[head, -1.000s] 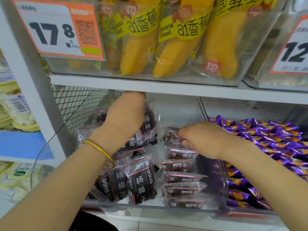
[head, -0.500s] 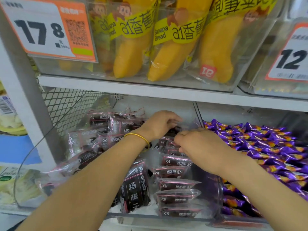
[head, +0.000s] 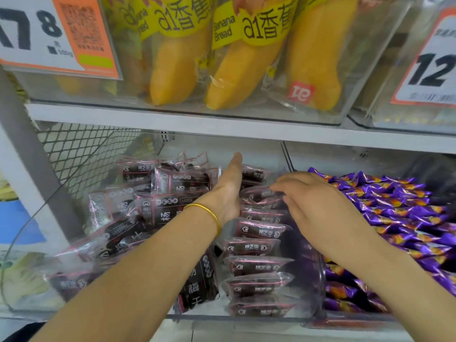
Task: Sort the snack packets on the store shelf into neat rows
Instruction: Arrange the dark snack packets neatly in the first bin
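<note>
Flat left hand [head: 228, 191] braces the packets [head: 256, 248]; right hand [head: 315, 206] curls over them, pinch unclear. Likely light, slippery film: grasp sealed edges.

The snack packets [head: 257, 230] are small clear wrappers with pink seams, dark maroon contents and white print. On the right side of their clear bin [head: 317, 287] they lie flat in a tidy row [head: 256, 267] running front to back, each overlapping the next. On the left they form a loose heap [head: 160, 193], tilted and crossing at mixed angles, some standing on end.
</note>
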### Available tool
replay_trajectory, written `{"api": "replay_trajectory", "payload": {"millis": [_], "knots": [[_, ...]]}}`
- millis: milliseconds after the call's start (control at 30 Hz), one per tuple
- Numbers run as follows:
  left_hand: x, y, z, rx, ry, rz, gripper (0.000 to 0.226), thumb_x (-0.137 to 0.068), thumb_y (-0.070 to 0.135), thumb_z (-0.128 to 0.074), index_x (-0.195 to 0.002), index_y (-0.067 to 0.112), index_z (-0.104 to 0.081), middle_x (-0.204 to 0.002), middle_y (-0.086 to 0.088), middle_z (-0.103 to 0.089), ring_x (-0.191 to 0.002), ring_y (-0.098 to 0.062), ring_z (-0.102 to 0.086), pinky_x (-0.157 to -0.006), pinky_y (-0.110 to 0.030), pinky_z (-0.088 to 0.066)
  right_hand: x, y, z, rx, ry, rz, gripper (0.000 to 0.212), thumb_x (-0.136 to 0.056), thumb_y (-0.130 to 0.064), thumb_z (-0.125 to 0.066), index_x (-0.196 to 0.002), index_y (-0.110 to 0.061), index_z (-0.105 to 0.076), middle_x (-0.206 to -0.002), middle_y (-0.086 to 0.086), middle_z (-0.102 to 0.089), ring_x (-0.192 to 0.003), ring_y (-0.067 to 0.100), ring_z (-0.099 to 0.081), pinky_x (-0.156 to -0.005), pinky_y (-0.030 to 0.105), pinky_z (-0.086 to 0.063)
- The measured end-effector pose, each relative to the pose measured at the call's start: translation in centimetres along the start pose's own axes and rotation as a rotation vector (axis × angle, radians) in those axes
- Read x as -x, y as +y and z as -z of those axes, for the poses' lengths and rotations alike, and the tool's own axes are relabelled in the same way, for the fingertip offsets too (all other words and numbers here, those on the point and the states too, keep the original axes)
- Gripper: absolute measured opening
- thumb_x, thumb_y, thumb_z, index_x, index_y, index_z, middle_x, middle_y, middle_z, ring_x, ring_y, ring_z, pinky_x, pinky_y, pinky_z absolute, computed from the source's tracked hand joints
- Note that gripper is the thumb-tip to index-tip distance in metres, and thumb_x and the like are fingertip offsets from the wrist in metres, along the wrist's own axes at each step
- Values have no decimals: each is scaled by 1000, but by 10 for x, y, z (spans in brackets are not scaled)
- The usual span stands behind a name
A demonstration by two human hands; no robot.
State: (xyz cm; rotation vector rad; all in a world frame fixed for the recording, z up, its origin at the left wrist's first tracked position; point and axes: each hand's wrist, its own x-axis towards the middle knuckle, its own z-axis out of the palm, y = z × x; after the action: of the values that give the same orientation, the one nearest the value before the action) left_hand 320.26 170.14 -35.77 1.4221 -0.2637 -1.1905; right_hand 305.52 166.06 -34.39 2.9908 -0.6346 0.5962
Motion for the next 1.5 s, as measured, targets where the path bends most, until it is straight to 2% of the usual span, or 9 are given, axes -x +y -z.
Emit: {"api": "replay_trajectory", "payload": {"millis": [133,233,367,433,600,800,1067,1233,1500], "knots": [[7,5,8,-2,-2,-4,66,-97,56,-22,-148,15,-18,-155,-8,-19,-140,-27,-24,-112,-42,-21,-2,-7,4,-94,0,-10,44,-71,14,-64,-108,-10,-68,-106,8,-68,-97,29,-63,-81,39,-54],[18,16,23,-207,-43,-115,63,-97,54,-28,-149,19,-21,-154,-7,-23,-138,-26,-30,-107,-39,-30,-5,-13,9,-138,-71,4,43,-86,6,-51,-123,-15,-59,-120,5,-60,-111,24,-53,-94,36,-46],[57,27,63,-757,23,-376,29,-97,30,-48,-115,10,-57,-117,-7,-62,-102,-18,-60,-85,-26,-50,-9,-23,14,-162,-116,13,42,-90,2,-47,-127,-16,-56,-124,6,-57,-113,24,-51,-96,37,-42],[78,23,84,-1121,24,-417,26,-94,31,-51,-96,8,-64,-96,-3,-65,-87,-19,-62,-78,-27,-49,-8,-28,15,-182,-117,18,41,-91,1,-47,-127,-16,-55,-124,5,-56,-113,23,-52,-96,38,-43],[91,-13,100,-1721,-89,-257,36,-88,38,-60,-91,3,-63,-95,-10,-63,-93,-28,-59,-86,-37,-47,-4,-46,15,-321,-180,37,31,-97,-18,-42,-124,-20,-57,-123,-2,-57,-114,15,-52,-98,31,-40],[104,-23,100,-1630,-27,-430,20,-83,23,-67,-84,18,-48,-84,3,-55,-80,-17,-53,-71,-31,-45,17,-49,26,-326,-526,114,56,-76,-63,-55,-125,-36,-51,-128,-20,-48,-118,-1,-44,-101,25,-39],[172,8,94,-1420,110,-739,17,-81,31,-66,-81,27,-50,-77,7,-59,-73,-9,-57,-69,-29,-47,16,-46,13,34,-464,161,54,-82,-42,-65,-130,-29,-44,-128,-8,-47,-117,14,-47,-85,32,-47],[163,-12,67,-1344,-42,-797,16,-80,29,-69,-83,27,-54,-78,9,-59,-73,-4,-54,-67,-21,-43,8,-39,23,-139,-524,143,19,-81,-29,-68,-98,-26,-60,-92,-7,-51,-85,9,-51,-70,21,-40],[130,-55,36,-1302,-149,-839,19,-80,23,-71,-94,17,-59,-91,1,-63,-82,-16,-56,-76,-31,-42,16,-31,32,-212,-294,102,25,-91,-9,-54,-112,-18,-65,-110,-4,-63,-101,9,-55,-83,16,-36]]}}
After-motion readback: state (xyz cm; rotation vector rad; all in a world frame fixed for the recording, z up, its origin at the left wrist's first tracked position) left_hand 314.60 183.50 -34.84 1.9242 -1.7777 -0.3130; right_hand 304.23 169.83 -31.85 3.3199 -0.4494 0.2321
